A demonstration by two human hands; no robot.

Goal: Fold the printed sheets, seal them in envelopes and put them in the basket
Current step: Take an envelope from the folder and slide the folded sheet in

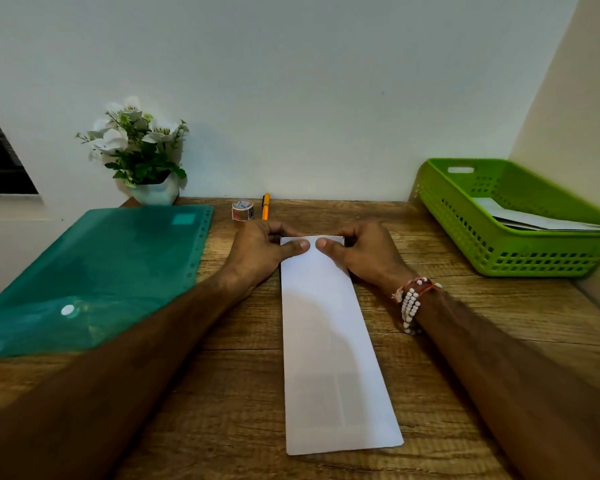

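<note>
Fingers of both hands are pinching the far end of a long white paper strip (326, 341), thumbs pressing on top and the other fingers curling behind the edge. The left hand (260, 251) and the right hand (364, 254) are closing on that end from either side, thumbs nearly meeting, probably to hold the layers square while a crease or flap is being pressed.

Going by size: the bench (447, 320) is carrying everything, its wooden top running to the wall. A green folder (97, 275) is covering the left side, reaching toward the back left corner. The basket (513, 220) is sitting at the back right corner, already holding what look like 2 or 3 white envelopes (534, 220). The paper strip is lying along the middle, running from the front edge toward the back. A flower pot (146, 150) is standing at the back left edge. A tape roll (242, 210) and an orange pen (265, 206) are resting near the back edge, just beyond the hands.

Nothing is blocking the way to the basket.
</note>
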